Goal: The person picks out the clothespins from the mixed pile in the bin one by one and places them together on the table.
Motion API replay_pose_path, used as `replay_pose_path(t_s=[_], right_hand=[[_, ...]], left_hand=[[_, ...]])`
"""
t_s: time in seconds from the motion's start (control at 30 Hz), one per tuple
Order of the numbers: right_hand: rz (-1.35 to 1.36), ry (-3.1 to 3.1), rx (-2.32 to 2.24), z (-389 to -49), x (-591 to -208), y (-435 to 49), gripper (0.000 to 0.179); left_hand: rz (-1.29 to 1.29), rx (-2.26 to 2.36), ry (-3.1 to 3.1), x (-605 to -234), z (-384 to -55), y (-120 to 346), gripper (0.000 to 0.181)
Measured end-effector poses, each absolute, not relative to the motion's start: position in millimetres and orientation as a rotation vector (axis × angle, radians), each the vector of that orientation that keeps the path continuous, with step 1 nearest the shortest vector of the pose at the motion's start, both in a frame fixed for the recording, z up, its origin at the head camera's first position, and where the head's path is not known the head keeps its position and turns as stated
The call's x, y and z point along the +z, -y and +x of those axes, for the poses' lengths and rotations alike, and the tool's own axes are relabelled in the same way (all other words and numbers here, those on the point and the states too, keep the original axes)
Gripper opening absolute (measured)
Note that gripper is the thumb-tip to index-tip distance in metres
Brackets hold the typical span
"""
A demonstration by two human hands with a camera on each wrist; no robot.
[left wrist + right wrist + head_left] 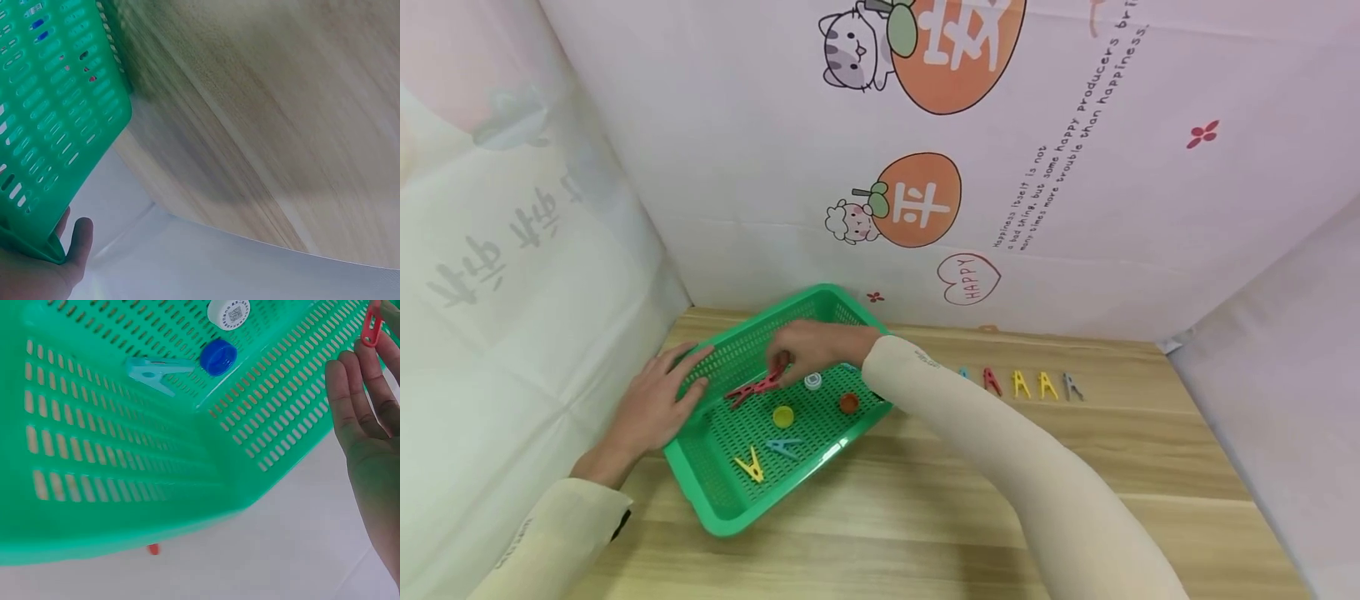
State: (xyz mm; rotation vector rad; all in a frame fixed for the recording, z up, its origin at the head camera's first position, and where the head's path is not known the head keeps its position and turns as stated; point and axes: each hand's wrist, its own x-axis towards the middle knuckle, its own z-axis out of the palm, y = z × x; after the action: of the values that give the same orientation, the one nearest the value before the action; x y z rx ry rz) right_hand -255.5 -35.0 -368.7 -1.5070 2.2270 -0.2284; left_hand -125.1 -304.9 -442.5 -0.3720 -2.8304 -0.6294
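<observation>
A green plastic basket (pixel 833 448) stands tilted to my view at the left of the table. My left hand (pixel 651 404) grips its left rim, thumb at the inner side. Inside the basket, my right hand (pixel 808 346) pinches a red clothespin (pixel 371 328). Another red clothespin (pixel 741 394) lies on the basket floor just left of those fingertips. Nearby on the floor are a white bottle cap (pixel 812 381), a yellow cap (pixel 783 417) and an orange cap (pixel 848 403). Closer to me lie a yellow clothespin (pixel 751 465) and a blue clothespin (pixel 783 447).
Along the wooden table (pixel 1120 450), right of the basket, runs a row of clothespins including a red one (pixel 992 382) and a grey one (pixel 1072 386). The right forearm partly covers this row. A blue cap (pixel 218 357) shows inside the basket. White printed sheets (pixel 760 167) wall the table.
</observation>
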Motion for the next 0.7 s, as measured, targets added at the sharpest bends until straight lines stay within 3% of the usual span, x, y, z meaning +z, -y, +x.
replay_pose_path(t_s=[0.7], right_hand=[[-1.260, -2.284, -0.962, -255, -377, -57, 0.030]], left_hand=[[-0.357, -0.648, 2.817, -444, -124, 305, 0.052]])
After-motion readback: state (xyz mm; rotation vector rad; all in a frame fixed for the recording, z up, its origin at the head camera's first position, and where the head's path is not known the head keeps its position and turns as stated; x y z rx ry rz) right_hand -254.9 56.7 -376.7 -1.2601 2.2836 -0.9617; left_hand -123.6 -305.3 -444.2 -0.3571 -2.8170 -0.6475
